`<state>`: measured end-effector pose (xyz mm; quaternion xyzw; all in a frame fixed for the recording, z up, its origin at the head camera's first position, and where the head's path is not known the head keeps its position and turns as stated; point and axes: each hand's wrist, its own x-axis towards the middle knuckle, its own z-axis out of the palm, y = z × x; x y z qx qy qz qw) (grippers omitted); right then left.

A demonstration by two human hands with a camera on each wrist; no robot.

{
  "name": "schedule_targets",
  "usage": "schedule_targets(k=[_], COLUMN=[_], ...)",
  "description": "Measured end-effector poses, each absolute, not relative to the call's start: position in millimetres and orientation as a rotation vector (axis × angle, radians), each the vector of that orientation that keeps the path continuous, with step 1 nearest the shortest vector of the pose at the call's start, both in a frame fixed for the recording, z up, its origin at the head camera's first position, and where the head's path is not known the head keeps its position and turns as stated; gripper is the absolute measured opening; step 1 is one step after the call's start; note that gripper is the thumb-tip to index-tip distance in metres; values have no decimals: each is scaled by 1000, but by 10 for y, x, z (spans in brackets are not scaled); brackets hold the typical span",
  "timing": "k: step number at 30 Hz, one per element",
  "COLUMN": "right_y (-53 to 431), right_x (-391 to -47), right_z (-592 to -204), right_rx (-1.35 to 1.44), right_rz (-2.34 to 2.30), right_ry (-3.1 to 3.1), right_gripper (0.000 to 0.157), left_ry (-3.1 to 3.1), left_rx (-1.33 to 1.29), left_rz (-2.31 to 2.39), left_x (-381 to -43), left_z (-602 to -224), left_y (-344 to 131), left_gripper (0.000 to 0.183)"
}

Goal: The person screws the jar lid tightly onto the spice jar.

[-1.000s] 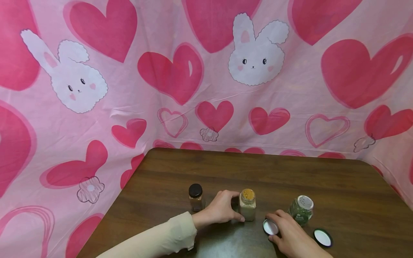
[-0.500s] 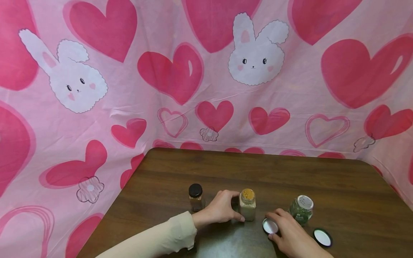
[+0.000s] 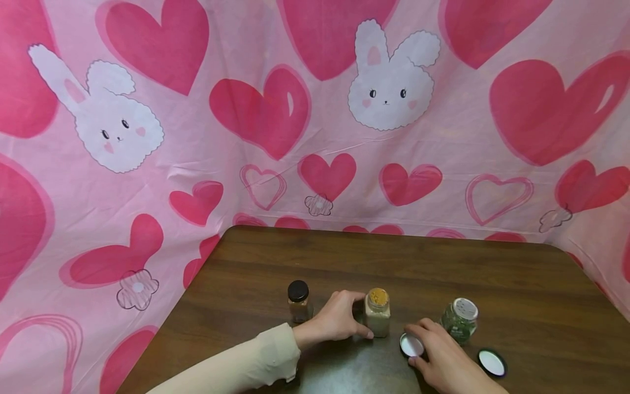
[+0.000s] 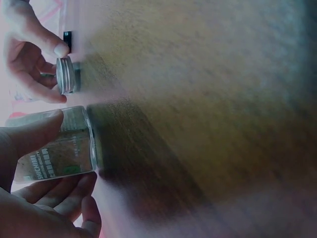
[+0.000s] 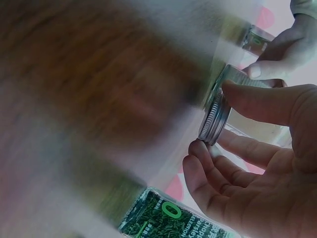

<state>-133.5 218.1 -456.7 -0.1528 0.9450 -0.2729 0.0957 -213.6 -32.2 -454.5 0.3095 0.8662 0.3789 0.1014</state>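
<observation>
My left hand [image 3: 334, 318] grips an open square glass spice jar [image 3: 378, 323] upright on the table. Yellow-brown powder shows at its mouth. In the left wrist view the thumb lies on one side of the spice jar [image 4: 77, 144] and the fingers on the other; part of its label reads "SHICHIMI". To its right, my right hand [image 3: 443, 350] pinches a round metal screw lid [image 3: 411, 346] between thumb and fingers, pale inner side up towards the head camera. The right wrist view shows the ridged rim of the lid [image 5: 213, 119] in the fingers.
A jar of chopped parsley [image 3: 458, 324] with a perforated top stands just beyond my right hand. A dark-rimmed lid [image 3: 492, 363] lies right of that hand. Left of my left hand stands a black-capped jar [image 3: 298, 303]. The brown table [image 3: 344, 257] meets a pink heart-print cloth [image 3: 325, 126] behind.
The lid in my right hand has shifted very slightly to the left. My left hand and the spice jar stay in the same place.
</observation>
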Motion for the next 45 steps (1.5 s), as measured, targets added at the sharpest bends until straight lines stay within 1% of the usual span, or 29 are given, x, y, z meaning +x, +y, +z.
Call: schedule_targets(k=[8,14,25,34,41,45], right_y=[2190,2181,2181,2160,2138,2110], right_x=[-1307,-1302,-1287,-1302,-1294,-1296], right_z=[-4577,-4562,-4556,-4506,-4465,-4430], right_rx=[-506,-480,-516,-457,-463,-373], right_rz=[-786,-786,-792,-821,-815,-813], right_ry=[2836,2843,2857,2812,2827,2823], right_gripper=[48,48,49,48,48,48], left_ry=[2559,2555,2556,2574,2570,2565], left_rx=[908,901,902,893,895,896], left_rz=[1122,1128,1132,1126,1150,1160], left_x=[-2128,-2128,-2122,-2123,-2128,-2127], left_z=[-4541,-4538,-4547,-4559,-4577,-4575], left_y=[-322,-322,-325,-323,-323,-325], left_gripper=[60,60,59,60,59,60])
